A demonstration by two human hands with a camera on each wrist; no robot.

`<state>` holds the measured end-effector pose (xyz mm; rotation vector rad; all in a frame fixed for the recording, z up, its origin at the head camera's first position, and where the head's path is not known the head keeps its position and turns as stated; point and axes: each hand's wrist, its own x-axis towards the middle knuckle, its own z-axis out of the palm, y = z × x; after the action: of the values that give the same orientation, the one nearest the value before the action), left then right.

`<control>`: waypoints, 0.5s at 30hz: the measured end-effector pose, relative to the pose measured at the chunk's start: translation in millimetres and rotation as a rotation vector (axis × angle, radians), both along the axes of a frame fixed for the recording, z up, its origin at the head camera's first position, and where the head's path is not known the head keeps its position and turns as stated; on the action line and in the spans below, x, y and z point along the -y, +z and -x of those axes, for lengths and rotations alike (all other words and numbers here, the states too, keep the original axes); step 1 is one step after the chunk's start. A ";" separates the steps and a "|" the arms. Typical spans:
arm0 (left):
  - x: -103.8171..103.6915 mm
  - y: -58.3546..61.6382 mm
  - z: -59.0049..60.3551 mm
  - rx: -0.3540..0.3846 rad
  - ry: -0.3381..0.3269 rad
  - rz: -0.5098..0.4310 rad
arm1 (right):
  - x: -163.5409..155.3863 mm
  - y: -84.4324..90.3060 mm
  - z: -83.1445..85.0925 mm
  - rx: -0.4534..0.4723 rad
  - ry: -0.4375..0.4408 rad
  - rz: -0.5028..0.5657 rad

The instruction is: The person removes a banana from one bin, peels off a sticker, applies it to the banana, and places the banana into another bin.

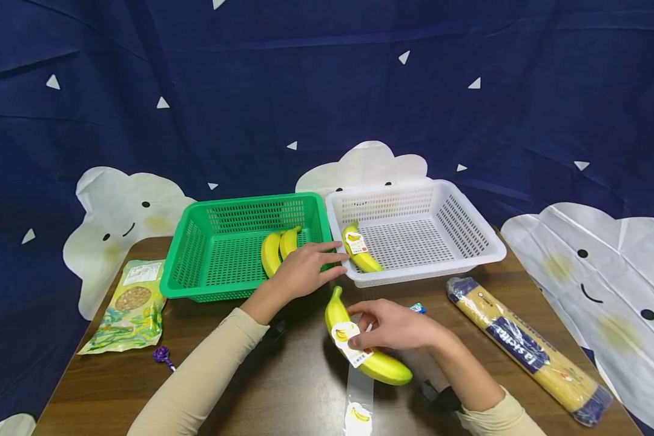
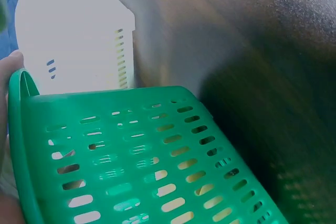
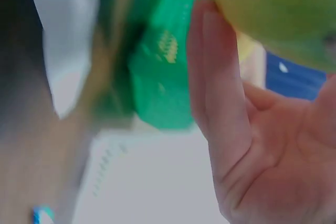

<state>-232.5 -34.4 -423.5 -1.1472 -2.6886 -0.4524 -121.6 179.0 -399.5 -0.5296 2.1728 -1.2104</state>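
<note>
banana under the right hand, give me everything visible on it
The banana is yellow, curved and unpeeled, lying on the brown wooden table in front of the white basket, stem end pointing away toward the baskets. A white sticker printed with a banana picture sits across its middle. The right hand rests over it, fingertips on the sticker. In the right wrist view it shows only as a blurred yellow-green mass.

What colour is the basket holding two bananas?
Green basket, clearest in the head view.
</note>
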 end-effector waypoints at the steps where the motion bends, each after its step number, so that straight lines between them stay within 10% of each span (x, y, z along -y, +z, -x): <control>1: 0.0 0.1 -0.2 -0.004 0.003 0.004 | -4.6 7.0 1.2 0.003 0.013 0.006; 15: -1.0 0.0 -0.3 0.015 0.015 -0.003 | -47.7 95.2 54.4 -0.058 -0.107 -0.025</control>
<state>-232.2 -33.3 -423.5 -1.1270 -2.7064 -0.4647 -175.9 226.7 -304.4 -0.4478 2.2875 -1.2368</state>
